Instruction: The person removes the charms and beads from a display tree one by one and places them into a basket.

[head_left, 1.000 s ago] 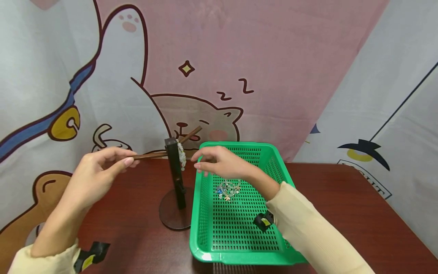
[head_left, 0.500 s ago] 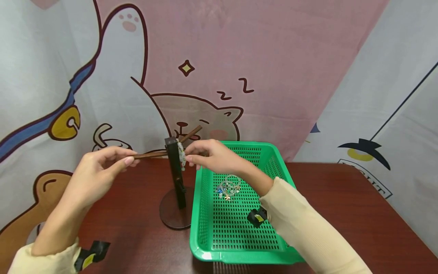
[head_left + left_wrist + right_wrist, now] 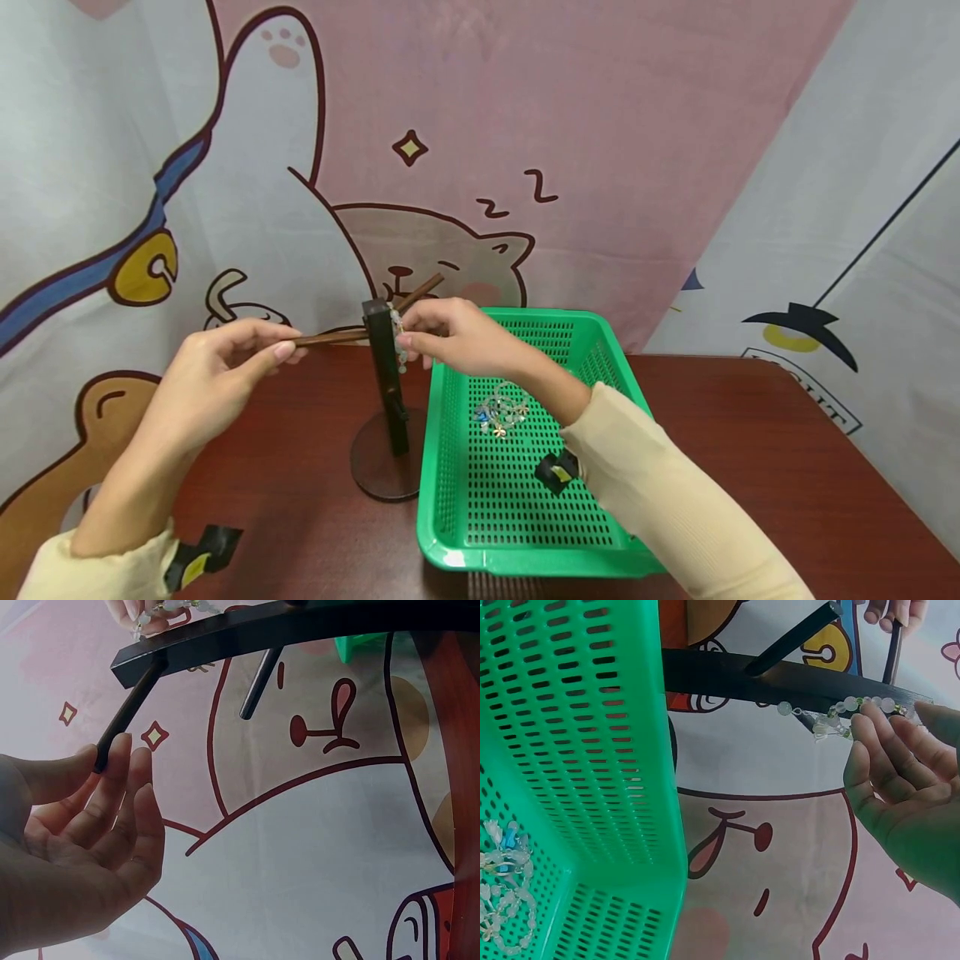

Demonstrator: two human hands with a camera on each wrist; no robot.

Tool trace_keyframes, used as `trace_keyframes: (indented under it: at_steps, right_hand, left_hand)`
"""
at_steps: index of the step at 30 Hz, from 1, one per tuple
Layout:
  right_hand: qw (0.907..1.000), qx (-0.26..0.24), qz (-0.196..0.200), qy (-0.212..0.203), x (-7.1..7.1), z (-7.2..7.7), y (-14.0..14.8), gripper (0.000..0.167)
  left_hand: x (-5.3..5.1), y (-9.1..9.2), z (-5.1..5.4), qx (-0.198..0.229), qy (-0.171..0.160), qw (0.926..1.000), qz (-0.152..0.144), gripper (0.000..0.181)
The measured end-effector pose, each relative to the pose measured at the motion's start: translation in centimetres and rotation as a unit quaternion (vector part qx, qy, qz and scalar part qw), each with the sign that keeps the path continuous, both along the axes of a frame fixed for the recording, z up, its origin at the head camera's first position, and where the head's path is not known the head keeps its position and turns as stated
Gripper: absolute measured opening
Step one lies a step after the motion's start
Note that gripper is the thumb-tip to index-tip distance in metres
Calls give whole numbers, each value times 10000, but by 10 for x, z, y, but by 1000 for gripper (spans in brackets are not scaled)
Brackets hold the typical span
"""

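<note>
A dark wooden stand (image 3: 384, 367) rises from a round base, with thin rods sticking out of its post. With thumb and fingertips, my left hand (image 3: 210, 383) pinches the end of its left rod (image 3: 131, 712). A bracelet of pale, clear beads (image 3: 847, 705) hangs against the right face of the post near the top, small charms at its lower end. My right hand (image 3: 465, 337) holds these beads between thumb and fingers; part of the bracelet is hidden behind the fingertips. Both hands also show in the right wrist view, the left hand (image 3: 900, 611) at the top.
A green perforated basket (image 3: 540, 562) stands just right of the stand, under my right forearm. Inside lies a small heap of beaded bracelets (image 3: 501, 412) with blue and gold charms. The red-brown table (image 3: 285, 500) meets a cartoon-printed cloth (image 3: 600, 125) at the back.
My right hand has moved left from over the basket to the bracelet on the stand and taken hold of it. My left hand has stayed on the rod.
</note>
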State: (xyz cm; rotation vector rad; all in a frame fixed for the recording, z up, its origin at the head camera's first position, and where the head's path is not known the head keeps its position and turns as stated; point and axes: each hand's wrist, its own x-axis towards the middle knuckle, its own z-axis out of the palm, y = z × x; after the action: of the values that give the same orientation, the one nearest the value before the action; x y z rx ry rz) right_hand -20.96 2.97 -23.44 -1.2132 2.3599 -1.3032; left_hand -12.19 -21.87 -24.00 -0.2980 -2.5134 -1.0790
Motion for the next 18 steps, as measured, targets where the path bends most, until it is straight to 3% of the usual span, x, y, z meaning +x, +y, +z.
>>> trace_keyframes:
  at_steps: [18]
  right_hand:
    - [9998,-93,118,143,-1,2,-1,9]
  left_hand:
    - [-1,0,0,10,95,9999,-71,16]
